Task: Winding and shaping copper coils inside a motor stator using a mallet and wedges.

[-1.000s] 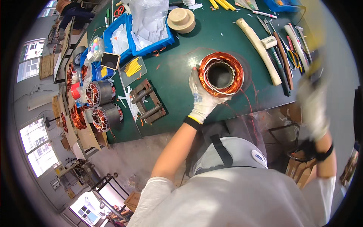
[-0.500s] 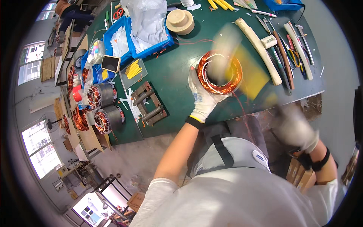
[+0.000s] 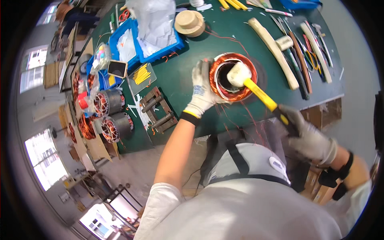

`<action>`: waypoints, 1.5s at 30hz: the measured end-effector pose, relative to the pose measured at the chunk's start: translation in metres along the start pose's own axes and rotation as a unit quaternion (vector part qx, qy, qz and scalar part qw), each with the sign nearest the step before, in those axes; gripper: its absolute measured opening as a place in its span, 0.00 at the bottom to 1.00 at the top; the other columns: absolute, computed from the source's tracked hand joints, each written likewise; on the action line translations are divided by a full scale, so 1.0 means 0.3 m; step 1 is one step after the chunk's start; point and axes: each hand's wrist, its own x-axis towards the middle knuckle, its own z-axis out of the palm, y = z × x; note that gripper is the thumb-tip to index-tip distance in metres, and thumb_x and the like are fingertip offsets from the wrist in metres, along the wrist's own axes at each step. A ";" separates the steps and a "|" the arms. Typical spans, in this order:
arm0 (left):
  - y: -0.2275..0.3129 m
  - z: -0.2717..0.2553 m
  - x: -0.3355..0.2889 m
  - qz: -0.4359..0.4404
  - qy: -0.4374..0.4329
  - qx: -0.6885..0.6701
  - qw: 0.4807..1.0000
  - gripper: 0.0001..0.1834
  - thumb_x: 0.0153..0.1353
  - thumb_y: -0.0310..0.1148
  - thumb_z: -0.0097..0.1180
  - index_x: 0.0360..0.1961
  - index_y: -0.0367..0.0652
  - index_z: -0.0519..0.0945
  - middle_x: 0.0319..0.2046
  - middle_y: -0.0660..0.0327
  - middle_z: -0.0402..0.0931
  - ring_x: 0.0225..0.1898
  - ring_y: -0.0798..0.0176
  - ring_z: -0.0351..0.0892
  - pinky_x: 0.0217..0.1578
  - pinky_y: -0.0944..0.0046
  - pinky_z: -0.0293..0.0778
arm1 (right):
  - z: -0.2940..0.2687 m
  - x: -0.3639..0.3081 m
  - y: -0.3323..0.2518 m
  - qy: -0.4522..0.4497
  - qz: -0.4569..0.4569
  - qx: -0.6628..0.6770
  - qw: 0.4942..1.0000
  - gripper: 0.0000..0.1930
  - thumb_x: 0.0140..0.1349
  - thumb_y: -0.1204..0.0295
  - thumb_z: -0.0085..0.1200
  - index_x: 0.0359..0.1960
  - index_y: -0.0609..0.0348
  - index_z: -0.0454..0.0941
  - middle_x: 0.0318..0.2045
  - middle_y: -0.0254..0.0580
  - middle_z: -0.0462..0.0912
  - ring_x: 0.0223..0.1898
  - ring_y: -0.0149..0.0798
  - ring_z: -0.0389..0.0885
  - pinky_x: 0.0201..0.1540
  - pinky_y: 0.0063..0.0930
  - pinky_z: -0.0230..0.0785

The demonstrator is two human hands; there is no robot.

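A motor stator with a ring of copper windings [image 3: 253, 66] stands upright on the green bench, its round bore facing up. My left hand [image 3: 203, 86], in a white glove with a dark wristband, holds it round its left side. My right hand [image 3: 310, 138], also gloved, is closed round the black grip of a mallet [image 3: 260, 94] with a yellow shaft. The mallet's pale head overlaps the right part of the bore; whether it touches the windings I cannot tell. Thin red lead wires [image 3: 250, 112] trail from the stator over the bench's near edge.
Right of the stator lie a wooden bat [image 3: 274, 54], a small white-headed mallet [image 3: 284, 43] and several hand tools. To the left are a metal frame [image 3: 158, 110], yellow tubes [image 3: 141, 74] and blue bins [image 3: 160, 50]. A stepped round block [image 3: 189, 23] stands farther back. Other stators [image 3: 110, 100] are far left.
The mallet, a blur before, now shows clearly over the bore. My left hand has shifted left round the stator's side. Red wires show in new places around the stator.
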 end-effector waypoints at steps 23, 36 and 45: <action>0.098 0.065 0.013 -0.091 0.002 -0.194 0.977 0.71 0.31 0.65 0.75 0.67 0.35 0.47 0.59 0.51 0.68 0.61 0.54 0.69 0.69 0.52 0.52 | -0.211 0.137 0.193 0.352 0.265 0.475 0.762 0.12 0.63 0.74 0.50 0.48 0.60 0.74 0.31 0.37 0.76 0.30 0.27 0.71 0.39 0.19 0.62; 0.198 0.060 -0.046 -0.137 0.040 -0.120 0.982 0.87 0.18 0.68 0.75 0.71 0.31 0.35 0.67 0.36 0.48 0.68 0.34 0.48 0.67 0.41 0.47 | -0.246 0.032 0.270 0.264 0.194 0.411 0.851 0.06 0.67 0.68 0.50 0.43 0.52 0.73 0.25 0.30 0.76 0.20 0.19 0.69 0.18 0.12 0.60; 0.112 0.050 -0.015 -0.067 0.029 -0.084 0.994 0.83 0.20 0.68 0.74 0.68 0.28 0.42 0.63 0.33 0.53 0.65 0.31 0.53 0.65 0.39 0.49 | -0.277 -0.044 0.161 -0.042 0.393 0.462 0.794 0.27 0.54 0.75 0.50 0.58 0.57 0.63 0.25 0.35 0.76 0.10 0.24 0.65 0.13 0.17 0.60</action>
